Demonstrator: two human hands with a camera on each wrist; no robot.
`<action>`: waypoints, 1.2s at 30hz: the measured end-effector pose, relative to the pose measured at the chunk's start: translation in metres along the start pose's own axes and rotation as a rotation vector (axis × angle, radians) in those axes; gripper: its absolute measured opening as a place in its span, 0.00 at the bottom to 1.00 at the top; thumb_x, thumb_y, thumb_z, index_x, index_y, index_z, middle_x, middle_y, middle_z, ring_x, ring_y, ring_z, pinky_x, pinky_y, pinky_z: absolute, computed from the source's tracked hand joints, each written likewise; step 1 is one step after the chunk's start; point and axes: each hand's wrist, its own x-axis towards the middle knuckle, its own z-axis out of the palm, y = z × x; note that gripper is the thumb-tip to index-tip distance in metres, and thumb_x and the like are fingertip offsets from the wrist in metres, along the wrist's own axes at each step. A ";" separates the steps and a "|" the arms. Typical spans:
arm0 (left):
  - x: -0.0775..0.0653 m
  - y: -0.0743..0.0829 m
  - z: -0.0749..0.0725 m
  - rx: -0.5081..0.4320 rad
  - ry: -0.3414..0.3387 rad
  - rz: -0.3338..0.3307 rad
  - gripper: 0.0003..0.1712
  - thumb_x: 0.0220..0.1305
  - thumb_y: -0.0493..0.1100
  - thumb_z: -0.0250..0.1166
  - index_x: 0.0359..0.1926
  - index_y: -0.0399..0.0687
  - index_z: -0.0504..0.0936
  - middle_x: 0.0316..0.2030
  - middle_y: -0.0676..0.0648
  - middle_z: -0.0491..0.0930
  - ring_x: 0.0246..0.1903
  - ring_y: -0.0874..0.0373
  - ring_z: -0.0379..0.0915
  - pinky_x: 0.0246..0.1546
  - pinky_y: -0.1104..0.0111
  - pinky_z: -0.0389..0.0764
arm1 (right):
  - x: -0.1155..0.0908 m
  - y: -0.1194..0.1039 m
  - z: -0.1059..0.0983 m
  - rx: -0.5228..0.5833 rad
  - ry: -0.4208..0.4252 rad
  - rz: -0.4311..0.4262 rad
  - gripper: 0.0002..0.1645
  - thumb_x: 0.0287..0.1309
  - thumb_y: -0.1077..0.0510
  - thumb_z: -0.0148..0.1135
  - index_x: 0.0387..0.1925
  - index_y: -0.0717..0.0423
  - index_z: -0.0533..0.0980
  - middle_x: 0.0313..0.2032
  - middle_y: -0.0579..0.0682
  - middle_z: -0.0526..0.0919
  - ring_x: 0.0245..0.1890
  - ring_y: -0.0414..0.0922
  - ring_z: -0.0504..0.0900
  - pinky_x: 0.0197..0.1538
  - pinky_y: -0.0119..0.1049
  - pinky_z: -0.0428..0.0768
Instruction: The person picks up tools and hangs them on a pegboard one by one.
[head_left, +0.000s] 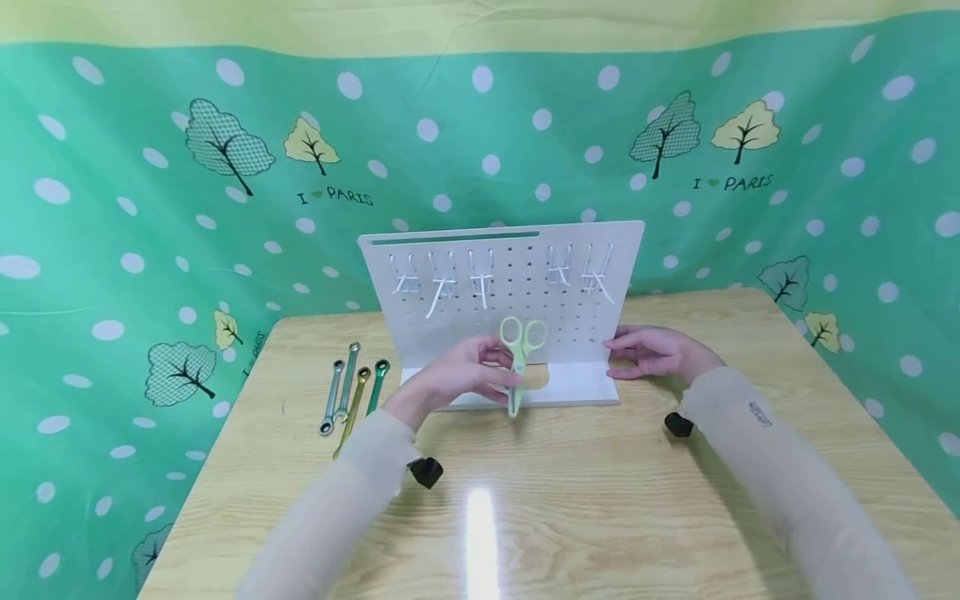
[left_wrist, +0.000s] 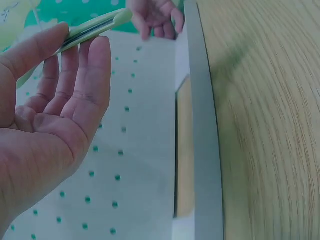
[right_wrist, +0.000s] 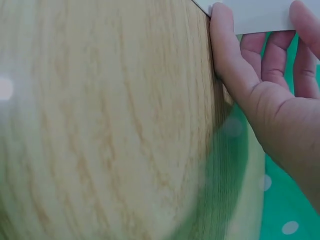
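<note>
Pinched in the left hand (head_left: 474, 367), yellow-green scissors (head_left: 517, 357) point down before a white board (head_left: 577, 321). The right hand (head_left: 651, 352) grips its side.

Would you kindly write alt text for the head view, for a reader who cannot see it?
Pale green scissors are in the grip of a person's left hand before a white pegboard with hooks, whose right edge the right hand holds. Four wrenches lie to the left on a wooden table, with a green polka-dot cloth behind.
</note>
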 end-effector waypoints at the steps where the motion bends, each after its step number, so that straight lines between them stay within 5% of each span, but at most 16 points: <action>1: 0.003 0.002 0.004 -0.002 -0.005 0.004 0.22 0.61 0.31 0.71 0.54 0.35 0.75 0.44 0.41 0.81 0.41 0.50 0.83 0.46 0.49 0.86 | -0.001 0.000 0.000 0.004 0.000 0.001 0.22 0.73 0.70 0.50 0.64 0.56 0.62 0.52 0.50 0.82 0.57 0.47 0.76 0.67 0.60 0.70; 10: 0.035 0.016 0.045 0.028 -0.039 0.044 0.19 0.61 0.33 0.72 0.52 0.38 0.77 0.44 0.43 0.79 0.41 0.52 0.82 0.46 0.53 0.86 | 0.001 -0.001 0.000 0.026 -0.005 0.015 0.23 0.73 0.70 0.49 0.66 0.57 0.61 0.55 0.54 0.79 0.60 0.50 0.74 0.67 0.59 0.70; 16: 0.043 0.028 0.065 0.059 -0.065 0.109 0.21 0.63 0.34 0.71 0.55 0.41 0.78 0.45 0.44 0.81 0.43 0.55 0.81 0.48 0.58 0.86 | 0.000 -0.003 -0.001 0.052 -0.044 0.011 0.15 0.74 0.71 0.45 0.50 0.54 0.75 0.50 0.54 0.83 0.57 0.51 0.77 0.67 0.61 0.70; 27: 0.053 0.037 0.075 0.048 -0.078 0.268 0.17 0.64 0.33 0.69 0.53 0.38 0.78 0.44 0.46 0.81 0.43 0.57 0.81 0.47 0.62 0.85 | -0.001 -0.004 -0.003 0.065 -0.087 0.010 0.23 0.74 0.73 0.41 0.46 0.53 0.81 0.49 0.53 0.85 0.53 0.51 0.81 0.67 0.61 0.70; 36: 0.064 0.040 0.079 0.055 -0.047 0.250 0.16 0.64 0.33 0.69 0.52 0.39 0.79 0.43 0.45 0.81 0.40 0.57 0.80 0.44 0.62 0.86 | -0.001 -0.004 -0.004 0.031 -0.095 0.013 0.20 0.72 0.72 0.45 0.42 0.56 0.83 0.47 0.54 0.85 0.52 0.51 0.82 0.68 0.61 0.69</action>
